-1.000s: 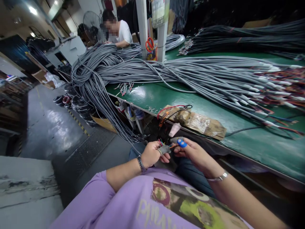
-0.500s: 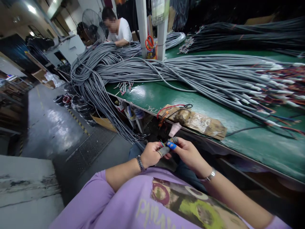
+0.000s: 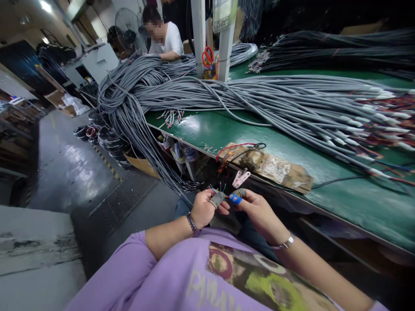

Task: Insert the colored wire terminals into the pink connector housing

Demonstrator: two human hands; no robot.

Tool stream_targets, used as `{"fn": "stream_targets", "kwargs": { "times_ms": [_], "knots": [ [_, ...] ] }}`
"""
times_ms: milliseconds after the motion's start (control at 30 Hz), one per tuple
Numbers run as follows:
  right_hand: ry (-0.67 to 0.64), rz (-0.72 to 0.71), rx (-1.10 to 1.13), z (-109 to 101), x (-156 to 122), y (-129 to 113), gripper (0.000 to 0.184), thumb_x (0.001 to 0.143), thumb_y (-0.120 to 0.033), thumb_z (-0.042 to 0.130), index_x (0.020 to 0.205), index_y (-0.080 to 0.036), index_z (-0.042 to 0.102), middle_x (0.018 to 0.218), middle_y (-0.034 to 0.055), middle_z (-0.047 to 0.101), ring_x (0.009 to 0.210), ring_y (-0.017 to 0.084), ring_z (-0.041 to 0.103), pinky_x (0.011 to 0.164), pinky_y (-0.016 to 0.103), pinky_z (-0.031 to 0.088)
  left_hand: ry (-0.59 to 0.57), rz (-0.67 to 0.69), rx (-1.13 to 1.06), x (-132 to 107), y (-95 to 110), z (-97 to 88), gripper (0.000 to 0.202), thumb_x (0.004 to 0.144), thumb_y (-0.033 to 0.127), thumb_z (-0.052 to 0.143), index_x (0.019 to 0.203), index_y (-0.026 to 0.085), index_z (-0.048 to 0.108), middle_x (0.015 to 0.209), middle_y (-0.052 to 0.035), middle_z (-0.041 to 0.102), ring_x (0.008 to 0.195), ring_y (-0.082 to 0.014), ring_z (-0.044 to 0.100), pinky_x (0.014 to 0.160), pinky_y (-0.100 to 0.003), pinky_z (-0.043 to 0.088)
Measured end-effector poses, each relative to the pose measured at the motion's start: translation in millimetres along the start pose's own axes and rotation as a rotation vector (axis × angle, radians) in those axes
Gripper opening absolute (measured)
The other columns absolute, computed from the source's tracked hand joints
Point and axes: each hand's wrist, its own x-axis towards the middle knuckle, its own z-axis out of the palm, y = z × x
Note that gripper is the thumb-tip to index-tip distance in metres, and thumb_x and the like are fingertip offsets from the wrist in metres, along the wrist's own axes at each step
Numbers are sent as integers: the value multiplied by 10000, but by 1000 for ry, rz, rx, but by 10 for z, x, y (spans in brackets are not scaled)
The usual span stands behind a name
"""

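Observation:
My left hand [image 3: 204, 208] is closed around the end of a grey cable, and its thin coloured wires [image 3: 216, 188] stick up above my fist. Grey finger cots cover my left thumb and forefinger. My right hand [image 3: 257, 211] sits just to the right, its fingertips pinched at those wires; one fingertip wears a blue cot [image 3: 235, 199]. Both hands hover over my lap, below the front edge of the green table [image 3: 340, 196]. The cable's length is hidden beneath my hands.
A big pile of grey cables [image 3: 259, 99] lies across the table and spills off its left end. A taped cardboard pad [image 3: 275, 166] with red and black leads sits at the near edge. Another person [image 3: 164, 39] works at the far end beside a fan [image 3: 128, 28].
My hands have drawn closer together and shifted slightly left. The coloured wire ends now stand up more clearly above my left fist. The view has drifted a little.

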Motion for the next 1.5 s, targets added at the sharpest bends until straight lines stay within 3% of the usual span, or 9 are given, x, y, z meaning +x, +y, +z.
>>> {"fn": "stream_targets", "kwargs": {
  "times_ms": [167,333,567,700,933,1133,1300,1400,1500],
  "knots": [
    [-51,-42,10,35,24,-96,375,665,-506,758,806,-171,665,732,20,623,623,132,491,580,260,401,-64,13,85,-46,74,3,466,725,593,628,721,129,583,598,-57,660,453,-146,615,452,-223,449],
    [-121,-59,-1,85,26,-147,359,672,-509,755,690,-173,628,610,8,598,573,133,496,579,270,408,-110,36,176,-80,96,21,433,743,568,621,716,139,565,588,-53,650,459,-143,610,460,-221,443],
    [-86,-125,-100,33,-17,-68,369,684,-525,734,719,-168,644,656,12,619,590,138,515,597,274,430,-222,1,304,-52,29,0,343,771,465,631,776,123,615,612,-44,642,481,-124,603,456,-201,433],
    [-46,-159,-163,31,-50,-22,364,719,-540,692,727,-182,630,633,11,610,582,146,509,574,270,422,-223,7,291,-68,18,14,365,773,481,626,789,116,633,614,-45,637,493,-123,601,464,-203,440],
    [71,-126,-22,129,-74,40,379,717,-558,690,710,-192,590,632,-3,577,568,132,474,566,261,410,-157,35,173,-111,64,51,493,765,610,585,745,118,597,612,-59,647,471,-132,607,478,-226,461],
    [-48,-65,174,41,-65,45,419,736,-600,667,741,-182,643,679,16,581,612,140,505,603,266,446,-117,13,97,-123,161,21,501,737,621,615,720,122,582,587,-43,634,433,-123,587,435,-215,435],
    [-31,22,407,-92,53,19,509,741,-691,591,810,-194,677,747,43,616,611,145,538,611,279,492,-135,36,5,-100,152,17,418,793,533,613,759,118,581,602,-44,651,418,-113,577,417,-202,404],
    [-111,69,435,-92,164,-106,550,767,-718,521,862,-198,675,773,55,625,607,154,554,586,285,502,-152,39,-22,-61,150,68,405,787,521,627,752,120,580,600,-42,654,406,-108,566,409,-202,394],
    [-65,61,392,-39,248,-225,501,768,-668,580,825,-180,678,740,62,634,606,159,557,568,278,499,-148,27,-49,-14,174,133,417,766,531,642,753,118,588,572,-31,639,390,-106,553,395,-201,382]
  ]
}}
